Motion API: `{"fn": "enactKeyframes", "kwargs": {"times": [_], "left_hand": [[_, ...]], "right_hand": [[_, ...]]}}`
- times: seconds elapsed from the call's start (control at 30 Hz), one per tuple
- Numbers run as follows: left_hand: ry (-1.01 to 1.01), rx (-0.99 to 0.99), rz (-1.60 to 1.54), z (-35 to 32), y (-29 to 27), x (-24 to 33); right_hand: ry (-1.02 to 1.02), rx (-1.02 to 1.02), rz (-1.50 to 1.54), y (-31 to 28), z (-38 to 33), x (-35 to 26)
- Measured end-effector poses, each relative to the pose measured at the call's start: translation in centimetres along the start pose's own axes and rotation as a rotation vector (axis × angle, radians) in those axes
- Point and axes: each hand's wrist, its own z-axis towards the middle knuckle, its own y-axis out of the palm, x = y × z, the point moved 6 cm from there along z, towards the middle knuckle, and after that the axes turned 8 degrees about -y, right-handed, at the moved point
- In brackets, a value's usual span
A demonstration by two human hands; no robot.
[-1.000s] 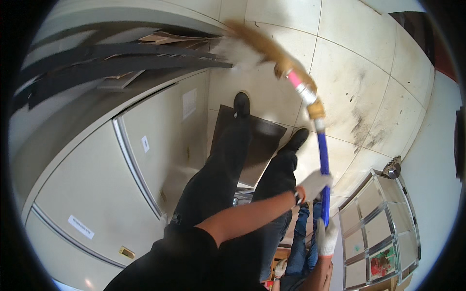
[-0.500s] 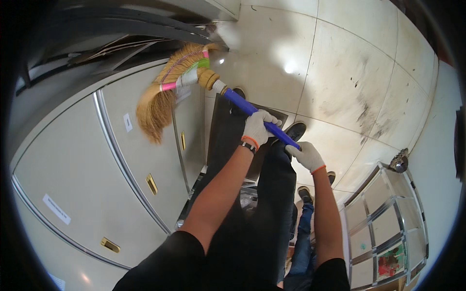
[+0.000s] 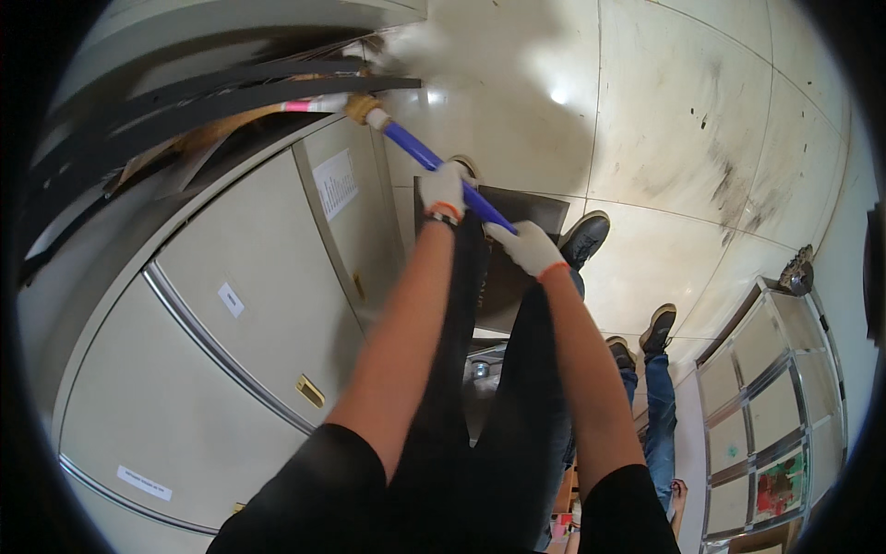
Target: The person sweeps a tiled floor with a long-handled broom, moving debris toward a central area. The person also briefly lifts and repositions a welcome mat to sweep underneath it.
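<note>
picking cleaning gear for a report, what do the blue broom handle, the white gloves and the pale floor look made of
Blue broom handle: smooth, probably plastic-coated metal or plastic; even colour, slight sheen.
White gloves on the left hand and right hand: knitted fabric, matte, ribbed cuffs.
Pale floor: glazed tile, likely ceramic; grout lines, glare spot, dark scuffs.

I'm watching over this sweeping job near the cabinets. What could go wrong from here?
The broom head is pushed in among loose dark strips beside the grey cabinet; it might snag or drag them out. A second person's shoes stand close behind, so a hard backward pull of the blue handle, held by left hand and right hand, could strike them.
</note>
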Motion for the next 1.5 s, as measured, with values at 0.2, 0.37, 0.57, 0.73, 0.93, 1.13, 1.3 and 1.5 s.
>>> {"fn": "enactKeyframes", "kwargs": {"times": [0.2, 0.37, 0.57, 0.73, 0.93, 1.13, 1.3, 1.5], "left_hand": [[0.056, -0.057, -0.022, 2.2, -3.3, 6.7], [0.088, -0.017, -0.013, -7.2, -4.2, 6.4], [0.173, 0.097, 0.079, -5.9, -6.4, 11.1], [0.151, 0.055, 0.072, -8.7, -4.7, 7.6], [0.131, 0.031, 0.046, -16.4, -4.9, 2.9], [-0.01, -0.112, 0.085, -22.6, -1.4, -4.2], [-0.127, -0.376, 0.206, -31.8, 4.4, -10.7], [0.095, -0.443, 0.265, -35.6, 9.3, -4.1]], "right_hand": [[0.007, 0.259, -0.304, 3.4, -0.9, -10.1], [0.009, 0.236, -0.14, 6.4, -6.4, -9.6], [-0.057, 0.011, 0.122, 7.6, -2.0, -12.7], [-0.003, 0.07, 0.002, 6.8, -4.8, -10.0], [0.128, -0.195, 0.354, 5.4, -13.1, -7.9], [0.237, -0.234, 0.51, 3.9, -21.1, -2.4], [0.363, 0.136, 0.414, -1.4, -35.4, -0.8], [0.287, 0.177, 0.594, -5.6, -35.8, -2.7]]}}
